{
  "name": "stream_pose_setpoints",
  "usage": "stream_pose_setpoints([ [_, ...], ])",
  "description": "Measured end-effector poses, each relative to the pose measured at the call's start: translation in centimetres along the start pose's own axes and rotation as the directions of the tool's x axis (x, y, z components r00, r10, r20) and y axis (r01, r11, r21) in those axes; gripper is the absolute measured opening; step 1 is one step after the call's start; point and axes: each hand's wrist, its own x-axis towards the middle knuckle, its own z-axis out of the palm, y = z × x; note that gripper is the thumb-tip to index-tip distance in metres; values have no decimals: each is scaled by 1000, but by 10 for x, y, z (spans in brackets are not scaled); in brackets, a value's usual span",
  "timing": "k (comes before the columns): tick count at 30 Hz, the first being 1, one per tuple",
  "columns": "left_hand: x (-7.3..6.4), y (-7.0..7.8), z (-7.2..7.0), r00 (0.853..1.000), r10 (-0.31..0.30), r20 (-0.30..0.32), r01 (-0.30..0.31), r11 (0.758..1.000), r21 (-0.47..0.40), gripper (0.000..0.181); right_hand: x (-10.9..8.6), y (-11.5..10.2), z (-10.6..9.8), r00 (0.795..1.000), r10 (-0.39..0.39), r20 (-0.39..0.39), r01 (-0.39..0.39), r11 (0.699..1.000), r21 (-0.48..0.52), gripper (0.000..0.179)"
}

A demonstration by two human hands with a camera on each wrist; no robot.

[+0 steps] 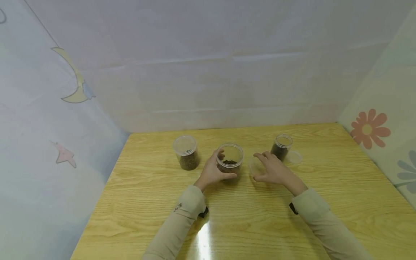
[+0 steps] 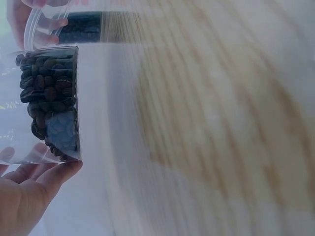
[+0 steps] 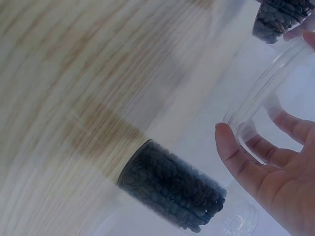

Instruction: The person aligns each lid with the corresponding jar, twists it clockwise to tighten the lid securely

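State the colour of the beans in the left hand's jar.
Dark brown to black; the beans show best in the left wrist view.

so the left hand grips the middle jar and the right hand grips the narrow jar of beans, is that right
Not quite: the right hand grips a clear lid, not the narrow jar, which stands apart from it, as the right wrist view shows. The left hand does grip the middle jar.
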Motion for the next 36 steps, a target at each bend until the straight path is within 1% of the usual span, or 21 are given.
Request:
stream_pose_setpoints([
  [7,-4,1,2,1000,-5,-2,5,1000,11,97,-6,-4,-3,1000,3,8,-3,1000,9,78],
  [10,-6,1,3,1000,3,-6,-3,1000,14,97,-7,-4,-3,1000,-3,10,2,1000,10,78],
  [13,-8,1,3,1000,12,-8,-12,1000,3,98,-9,-4,-2,1000,-11,4,11,1000,9,78],
  [17,-10,3,4,1000,9,0,-9,1000,-22,98,-10,-5,-2,1000,-22,-11,22,1000,4,77],
  [21,-11,4,5,1000,2,10,-2,1000,-25,99,-11,-6,-3,999,-29,-22,30,1000,7,76],
  [28,-15,5,4,1000,-10,13,10,1000,-6,99,-16,-7,-3,999,-28,-24,29,999,15,76],
  [36,-20,7,2,1000,5,16,-6,1000,17,98,-19,-8,-5,999,-39,-33,40,999,24,76],
])
